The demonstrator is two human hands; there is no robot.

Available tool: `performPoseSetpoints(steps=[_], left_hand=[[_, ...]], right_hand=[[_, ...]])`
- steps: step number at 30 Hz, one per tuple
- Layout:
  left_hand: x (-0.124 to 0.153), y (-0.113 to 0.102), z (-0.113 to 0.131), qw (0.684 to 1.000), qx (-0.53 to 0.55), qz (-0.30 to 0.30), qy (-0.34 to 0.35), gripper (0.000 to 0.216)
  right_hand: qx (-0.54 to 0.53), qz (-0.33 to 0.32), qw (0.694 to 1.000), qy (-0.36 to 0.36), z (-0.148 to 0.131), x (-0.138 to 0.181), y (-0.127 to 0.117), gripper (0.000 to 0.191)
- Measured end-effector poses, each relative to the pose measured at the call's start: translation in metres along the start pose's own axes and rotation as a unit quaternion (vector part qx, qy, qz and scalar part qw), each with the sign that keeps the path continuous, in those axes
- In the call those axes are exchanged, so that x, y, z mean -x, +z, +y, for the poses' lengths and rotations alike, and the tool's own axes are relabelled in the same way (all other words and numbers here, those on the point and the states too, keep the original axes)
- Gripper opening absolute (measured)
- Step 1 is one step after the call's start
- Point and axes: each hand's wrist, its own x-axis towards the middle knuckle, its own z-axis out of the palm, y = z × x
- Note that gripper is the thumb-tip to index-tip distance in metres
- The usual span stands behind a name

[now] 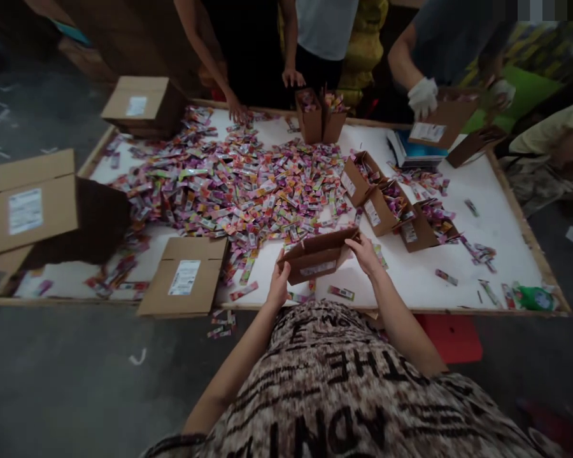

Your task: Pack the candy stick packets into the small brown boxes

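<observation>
Between my two hands is a small brown cardboard box point(310, 259), its top open toward me and a pale label on its near side. My left hand point(279, 284) grips the box's left end, thumb on the near side. At the right end, my right hand point(363, 252) holds the upper edge and flap. Just beyond the box spreads a large heap of small colourful packets point(248, 184). To the right stand filled boxes, among them one tilted box point(381, 215) touching its neighbours. The inside bottom of the held box is hidden.
Larger cartons point(184, 273) stand along the table's left side. Across the white table point(487, 210), a co-worker's bare hand point(237, 111) touches the heap, and another's gloved hand point(423, 98) holds a box. A green bag point(535, 298) lies at the right corner.
</observation>
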Motion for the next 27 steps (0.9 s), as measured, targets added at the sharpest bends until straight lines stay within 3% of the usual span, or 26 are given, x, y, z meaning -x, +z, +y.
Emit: performPoseSetpoints(steps=[3, 7, 11, 14, 16, 19, 22, 24, 27], left_hand=[[-0.001, -0.006, -0.006, 1.0, -0.021, 0.001, 0.019, 0.087], [-0.002, -0.031, -0.011, 0.983, -0.149, -0.031, 0.105, 0.068], [0.003, -0.056, -0.021, 0.961, -0.225, -0.104, 0.125, 0.064], [0.012, -0.053, -0.031, 0.941, -0.261, -0.143, 0.163, 0.082], [0.019, -0.043, -0.035, 0.933, -0.273, -0.109, 0.208, 0.088], [0.026, -0.036, -0.037, 0.911, -0.313, -0.066, 0.262, 0.074], [0.025, -0.041, -0.035, 0.88, -0.36, -0.158, 0.267, 0.045], [0.021, -0.045, -0.033, 0.872, -0.368, -0.219, 0.237, 0.031], [0.015, -0.041, -0.031, 0.896, -0.345, -0.209, 0.184, 0.025]], right_hand=[[-0.048, -0.097, 0.993, 0.045, 0.009, 0.008, -0.004, 0.055], [0.032, -0.037, 0.996, 0.08, 0.037, 0.013, -0.009, 0.058], [0.156, 0.005, 0.987, 0.045, 0.055, 0.008, 0.005, 0.072], [0.218, -0.018, 0.973, 0.073, 0.06, 0.007, 0.02, 0.095], [0.239, -0.048, 0.965, 0.093, 0.062, 0.009, 0.024, 0.099], [0.273, -0.065, 0.955, 0.093, 0.066, 0.016, 0.02, 0.091], [0.279, -0.074, 0.955, 0.071, 0.062, 0.02, 0.01, 0.08], [0.252, -0.086, 0.964, 0.019, 0.051, 0.021, 0.006, 0.07], [0.241, -0.081, 0.963, -0.092, 0.028, 0.024, 0.004, 0.051]])
